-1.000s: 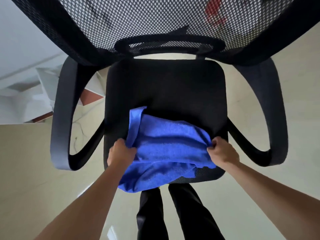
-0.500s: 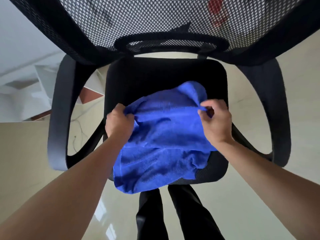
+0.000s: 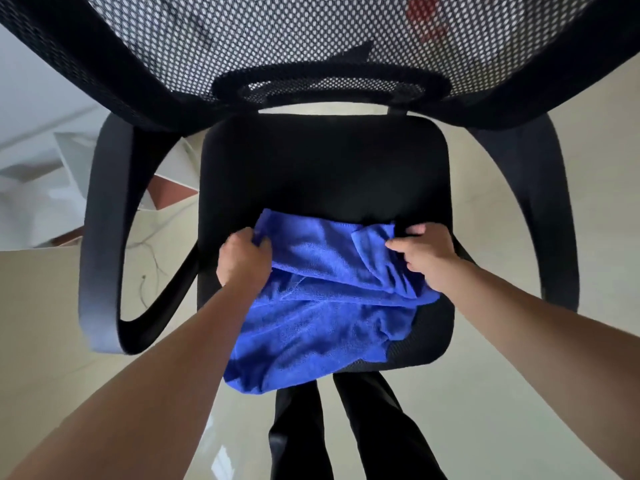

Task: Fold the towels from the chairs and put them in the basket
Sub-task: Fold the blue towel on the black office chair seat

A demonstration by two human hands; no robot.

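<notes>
A blue towel lies rumpled over the front half of the black seat of an office chair, its near edge hanging past the seat's front. My left hand is closed on the towel's far left corner. My right hand pinches the far right corner, where a small flap is folded over. Both hands rest low on the seat. No basket is in view.
The chair's mesh backrest fills the top of the view. Curved black armrests stand at the left and right. White furniture stands at the far left. My dark trouser legs are below the seat on a pale glossy floor.
From the front of the seat both hands raised the towel's corners toward the backrest, then set them back down on the seat, and the upper layer now lies flatter.
</notes>
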